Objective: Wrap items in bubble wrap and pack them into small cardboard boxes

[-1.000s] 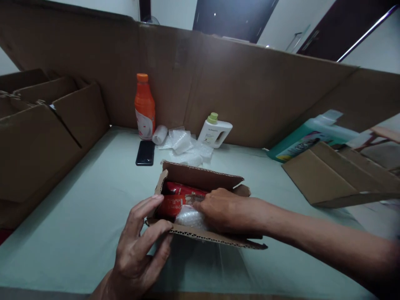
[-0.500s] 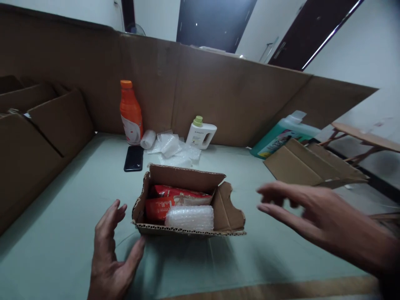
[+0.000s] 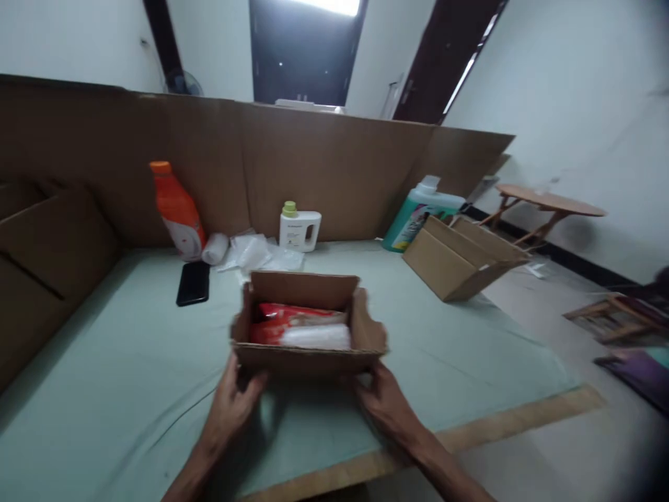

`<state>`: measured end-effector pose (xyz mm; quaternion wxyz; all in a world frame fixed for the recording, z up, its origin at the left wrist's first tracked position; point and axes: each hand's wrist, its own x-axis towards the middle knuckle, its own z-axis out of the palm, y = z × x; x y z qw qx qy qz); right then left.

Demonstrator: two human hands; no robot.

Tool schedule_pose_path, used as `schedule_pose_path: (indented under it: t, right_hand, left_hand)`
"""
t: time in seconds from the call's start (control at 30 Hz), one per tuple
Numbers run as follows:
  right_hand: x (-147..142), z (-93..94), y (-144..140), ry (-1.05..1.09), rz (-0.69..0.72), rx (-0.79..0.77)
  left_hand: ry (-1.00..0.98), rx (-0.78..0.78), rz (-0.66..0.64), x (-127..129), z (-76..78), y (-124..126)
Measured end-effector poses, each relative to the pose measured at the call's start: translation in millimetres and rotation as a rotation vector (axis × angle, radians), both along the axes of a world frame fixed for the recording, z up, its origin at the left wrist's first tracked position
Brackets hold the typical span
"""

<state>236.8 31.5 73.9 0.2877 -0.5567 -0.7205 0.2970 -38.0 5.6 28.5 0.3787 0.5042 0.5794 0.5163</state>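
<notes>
An orange bottle (image 3: 176, 215) and a black phone (image 3: 193, 283) sit at the far left of the green table (image 3: 104, 390). In the middle, the left hand (image 3: 235, 401) and right hand (image 3: 384, 404) grasp the near lower corners of an open cardboard box (image 3: 308, 359). Inside lie a red packet (image 3: 282, 322) and bubble wrap (image 3: 316, 337); another box (image 3: 460, 258) lies further right.

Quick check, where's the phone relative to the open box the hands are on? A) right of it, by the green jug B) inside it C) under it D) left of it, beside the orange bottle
D: the phone lies flat on the table left of the box, just in front of the orange bottle; both the left hand and the right hand grip the box's near wall.
</notes>
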Motion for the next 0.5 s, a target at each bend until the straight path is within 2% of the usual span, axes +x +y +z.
schedule_pose_path:
  t: [0.07,0.13,0.23,0.33,0.4,0.5]
  right_hand:
    - [21.2,-0.9,-11.9,-0.021,-0.129,0.01]
    - [30.6,-4.2,-24.4,-0.027,-0.199,0.042]
    - [13.9,-12.8,-33.8,0.018,-0.083,0.081]
    - [-9.8,-21.3,-24.4,0.076,0.094,0.082]
    - [-11.6,-25.3,-11.8,0.096,0.169,0.069]
    - [1.5,-29.2,10.4,0.103,0.209,0.012]
  left_hand:
    - [-0.061,-0.033,-0.071,19.9,3.4,3.5]
    - [-0.081,-0.063,-0.101,26.2,2.1,-1.5]
    - [-0.098,-0.115,-0.001,4.6,-0.3,-12.3]
    - [-0.1,-0.14,0.085,-31.7,4.9,-12.4]
    - [-0.08,-0.141,0.097,-48.1,10.3,-12.1]
    - [-0.021,-0.154,0.128,-54.7,12.6,-21.9]
